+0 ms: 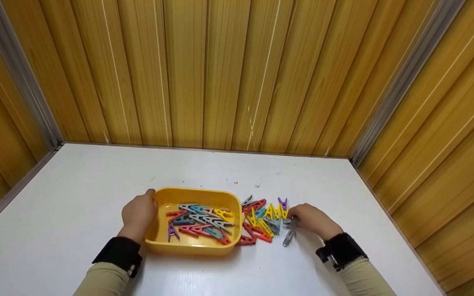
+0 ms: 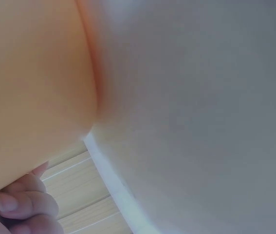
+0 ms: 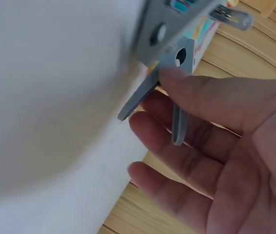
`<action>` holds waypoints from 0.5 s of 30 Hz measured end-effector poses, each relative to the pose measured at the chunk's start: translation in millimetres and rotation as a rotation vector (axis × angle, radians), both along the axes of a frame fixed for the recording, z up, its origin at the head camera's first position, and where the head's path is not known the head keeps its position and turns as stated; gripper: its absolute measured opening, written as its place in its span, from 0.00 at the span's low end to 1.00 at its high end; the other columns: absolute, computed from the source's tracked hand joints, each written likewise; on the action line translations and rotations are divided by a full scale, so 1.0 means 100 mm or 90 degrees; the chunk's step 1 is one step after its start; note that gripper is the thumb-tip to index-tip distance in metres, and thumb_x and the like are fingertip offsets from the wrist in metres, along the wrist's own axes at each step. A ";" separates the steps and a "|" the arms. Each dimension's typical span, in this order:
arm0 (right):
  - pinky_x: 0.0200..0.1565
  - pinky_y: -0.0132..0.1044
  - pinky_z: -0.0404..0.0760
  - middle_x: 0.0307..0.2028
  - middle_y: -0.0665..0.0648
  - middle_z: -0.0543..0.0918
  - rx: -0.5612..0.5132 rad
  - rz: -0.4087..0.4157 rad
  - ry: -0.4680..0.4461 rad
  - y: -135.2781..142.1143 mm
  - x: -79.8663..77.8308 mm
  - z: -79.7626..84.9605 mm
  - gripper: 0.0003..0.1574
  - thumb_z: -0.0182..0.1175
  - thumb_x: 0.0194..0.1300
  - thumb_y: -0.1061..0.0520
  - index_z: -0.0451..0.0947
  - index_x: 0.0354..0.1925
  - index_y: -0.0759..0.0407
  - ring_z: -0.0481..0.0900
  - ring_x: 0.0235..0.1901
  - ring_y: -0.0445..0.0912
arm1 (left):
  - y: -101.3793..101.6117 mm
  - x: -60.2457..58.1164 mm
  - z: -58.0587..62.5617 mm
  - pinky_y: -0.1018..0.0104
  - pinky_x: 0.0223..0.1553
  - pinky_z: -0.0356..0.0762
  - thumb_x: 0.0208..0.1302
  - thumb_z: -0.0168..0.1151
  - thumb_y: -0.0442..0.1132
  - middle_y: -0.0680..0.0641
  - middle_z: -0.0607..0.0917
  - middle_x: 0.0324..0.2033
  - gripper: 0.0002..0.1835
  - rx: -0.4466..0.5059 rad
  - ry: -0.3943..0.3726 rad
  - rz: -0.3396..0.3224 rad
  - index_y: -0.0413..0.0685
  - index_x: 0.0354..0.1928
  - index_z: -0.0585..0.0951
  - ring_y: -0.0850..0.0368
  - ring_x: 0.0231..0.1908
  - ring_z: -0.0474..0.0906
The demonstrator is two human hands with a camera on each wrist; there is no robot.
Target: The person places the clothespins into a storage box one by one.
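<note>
My left hand (image 1: 139,214) grips the left side of a yellow plastic basin (image 1: 196,249); in the left wrist view its curled fingers (image 2: 28,202) are at the rim, below the basin's blurred wall (image 2: 35,87). Several clothespins (image 1: 198,220) in grey, red, teal, yellow and purple lie inside. Right of the basin, more clothespins (image 1: 257,230) are heaped on the table. At the heap's right edge, my right hand (image 1: 313,220) pinches a grey clothespin (image 3: 179,126) between thumb and fingers. Another grey clothespin (image 3: 152,29) appears closer to the right wrist camera.
A loose grey clothespin (image 1: 288,238) lies on the white table (image 1: 109,172) just in front of the right hand. Wood-patterned panels (image 1: 220,82) wall in the table at the back and sides. Small dark marks dot the tabletop behind the basin.
</note>
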State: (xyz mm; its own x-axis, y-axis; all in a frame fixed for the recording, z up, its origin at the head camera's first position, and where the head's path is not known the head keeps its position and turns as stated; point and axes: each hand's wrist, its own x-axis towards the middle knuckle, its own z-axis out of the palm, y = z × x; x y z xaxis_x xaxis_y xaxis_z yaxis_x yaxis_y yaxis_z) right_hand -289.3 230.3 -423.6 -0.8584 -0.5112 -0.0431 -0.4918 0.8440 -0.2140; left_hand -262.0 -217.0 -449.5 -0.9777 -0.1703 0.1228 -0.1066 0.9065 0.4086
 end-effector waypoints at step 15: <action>0.42 0.41 0.84 0.37 0.58 0.90 -0.045 0.138 0.034 -1.24 -0.20 1.06 0.07 0.65 0.69 0.60 0.86 0.42 0.62 0.83 0.34 0.45 | 0.01 0.00 0.00 0.41 0.41 0.85 0.72 0.51 0.35 0.30 0.88 0.39 0.21 0.001 0.015 0.003 0.32 0.62 0.77 0.33 0.39 0.87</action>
State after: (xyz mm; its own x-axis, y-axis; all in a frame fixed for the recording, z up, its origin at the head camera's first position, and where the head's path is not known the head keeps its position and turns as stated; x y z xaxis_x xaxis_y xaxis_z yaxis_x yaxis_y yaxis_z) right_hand -309.2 106.3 -317.7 -0.7278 -0.6844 0.0422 -0.6728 0.7009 -0.2368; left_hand -261.8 -216.5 -449.3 -0.9737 -0.1756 0.1451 -0.1017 0.9050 0.4131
